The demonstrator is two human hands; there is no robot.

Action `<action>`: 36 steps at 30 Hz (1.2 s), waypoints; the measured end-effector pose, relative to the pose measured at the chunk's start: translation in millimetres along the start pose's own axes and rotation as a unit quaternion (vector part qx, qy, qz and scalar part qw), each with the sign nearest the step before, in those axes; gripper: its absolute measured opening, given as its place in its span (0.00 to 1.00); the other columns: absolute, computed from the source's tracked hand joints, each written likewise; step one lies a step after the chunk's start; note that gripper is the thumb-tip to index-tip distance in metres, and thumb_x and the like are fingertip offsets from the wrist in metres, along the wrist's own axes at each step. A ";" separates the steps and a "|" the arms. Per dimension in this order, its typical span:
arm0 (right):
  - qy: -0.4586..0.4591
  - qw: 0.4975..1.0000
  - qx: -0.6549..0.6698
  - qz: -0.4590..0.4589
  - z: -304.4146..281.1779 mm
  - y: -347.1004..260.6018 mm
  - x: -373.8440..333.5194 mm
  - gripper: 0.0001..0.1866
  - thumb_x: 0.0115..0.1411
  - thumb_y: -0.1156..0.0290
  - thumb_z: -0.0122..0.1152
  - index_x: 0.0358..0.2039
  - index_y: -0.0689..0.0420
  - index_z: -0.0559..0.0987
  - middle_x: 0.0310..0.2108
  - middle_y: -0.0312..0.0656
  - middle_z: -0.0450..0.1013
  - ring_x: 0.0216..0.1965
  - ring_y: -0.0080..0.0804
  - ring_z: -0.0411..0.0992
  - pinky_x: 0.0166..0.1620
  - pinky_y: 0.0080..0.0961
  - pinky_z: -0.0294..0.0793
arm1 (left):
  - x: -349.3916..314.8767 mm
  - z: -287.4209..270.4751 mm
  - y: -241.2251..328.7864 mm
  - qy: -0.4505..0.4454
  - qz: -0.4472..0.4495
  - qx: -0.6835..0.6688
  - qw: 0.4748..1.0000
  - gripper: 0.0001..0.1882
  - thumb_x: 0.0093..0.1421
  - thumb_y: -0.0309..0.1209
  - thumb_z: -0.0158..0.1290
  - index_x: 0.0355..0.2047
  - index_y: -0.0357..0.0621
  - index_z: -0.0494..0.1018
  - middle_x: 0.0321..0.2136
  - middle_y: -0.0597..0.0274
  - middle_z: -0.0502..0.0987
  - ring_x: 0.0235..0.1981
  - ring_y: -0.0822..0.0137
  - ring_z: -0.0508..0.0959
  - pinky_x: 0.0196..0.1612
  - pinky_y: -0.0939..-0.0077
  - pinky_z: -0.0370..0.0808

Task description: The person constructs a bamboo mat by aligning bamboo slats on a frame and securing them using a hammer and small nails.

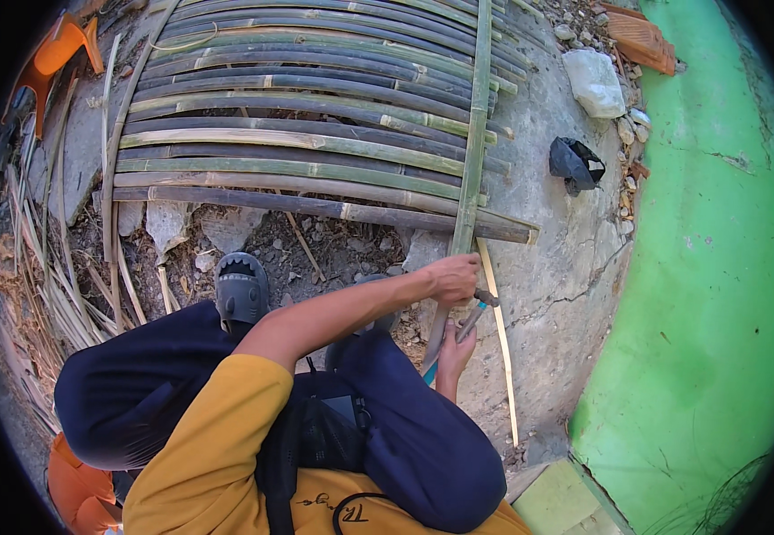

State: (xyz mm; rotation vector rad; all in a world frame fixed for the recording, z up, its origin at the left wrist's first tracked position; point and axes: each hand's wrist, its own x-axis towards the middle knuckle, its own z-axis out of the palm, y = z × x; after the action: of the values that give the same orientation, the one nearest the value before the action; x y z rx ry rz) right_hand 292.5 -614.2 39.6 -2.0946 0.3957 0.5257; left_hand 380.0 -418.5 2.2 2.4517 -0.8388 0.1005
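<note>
My left hand [454,278] is closed, resting over the near part of a long green split-bamboo strip [474,160]. Whatever its fingertips pinch is too small or hidden to make out. Just below it, my right hand [455,353] is wrapped round a hammer [470,323] with a partly blue handle. The hammer's dark head [487,297] sits close to my left fingers, at the strip's right side. Farther out, the strip lies across the right ends of several bamboo poles [315,169], laid side by side as a slatted panel.
A pale thin bamboo sliver [498,348] lies on concrete to the right. Beyond it are a black plastic bag [576,165], a white sack [594,82] and a green surface [708,267]. Loose bamboo strips [48,259] and an orange plastic chair [58,53] are at left.
</note>
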 end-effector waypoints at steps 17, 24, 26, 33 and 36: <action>0.014 0.999 -0.004 -0.037 8.1 0.6 -29.9 0.16 0.67 0.71 0.65 0.47 0.63 0.70 0.37 0.43 0.72 0.39 0.30 0.71 0.45 0.29 0.72 | -8.1 7.7 8.0 -0.067 0.034 0.001 0.997 0.12 0.49 0.40 0.58 0.15 0.50 0.80 0.18 0.62 0.79 0.27 0.60 0.81 0.38 0.64 0.72; 0.066 0.991 -0.052 -0.104 -12.0 -20.8 -21.2 0.10 0.75 0.67 0.51 0.45 0.62 0.71 0.28 0.34 0.68 0.26 0.18 0.63 0.29 0.20 0.64 | -1.3 9.5 0.4 -0.112 0.035 -0.036 0.992 0.13 0.46 0.43 0.58 0.14 0.50 0.81 0.16 0.58 0.79 0.23 0.56 0.83 0.27 0.60 0.76; 0.055 0.988 -0.021 -0.143 -10.7 -51.3 -8.2 0.14 0.77 0.62 0.45 0.45 0.61 0.72 0.23 0.30 0.64 0.21 0.15 0.58 0.25 0.19 0.57 | -13.2 28.6 -5.3 0.030 0.037 -0.058 0.997 0.14 0.45 0.44 0.57 0.12 0.49 0.80 0.14 0.58 0.78 0.21 0.56 0.82 0.26 0.61 0.77; -0.064 0.901 -0.238 -0.356 -17.9 -121.8 50.3 0.13 0.76 0.67 0.44 0.50 0.63 0.73 0.23 0.42 0.70 0.22 0.30 0.69 0.28 0.30 0.67 | -4.9 12.2 -1.6 -0.014 0.029 -0.069 0.997 0.14 0.43 0.43 0.57 0.12 0.48 0.80 0.12 0.58 0.76 0.18 0.54 0.81 0.24 0.59 0.76; -0.131 0.857 -0.297 -0.401 -6.1 -126.7 69.2 0.13 0.74 0.69 0.45 0.50 0.63 0.74 0.26 0.50 0.74 0.26 0.45 0.76 0.32 0.38 0.73 | -9.4 26.6 -2.6 0.015 0.034 -0.044 0.998 0.14 0.43 0.43 0.56 0.11 0.49 0.79 0.12 0.59 0.77 0.19 0.54 0.81 0.25 0.59 0.76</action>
State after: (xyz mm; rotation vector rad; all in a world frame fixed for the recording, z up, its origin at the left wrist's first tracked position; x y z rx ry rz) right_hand 412.3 -557.2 96.8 -2.4562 -0.8889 0.4334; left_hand 371.2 -425.4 -23.9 2.3348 -0.8935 0.1226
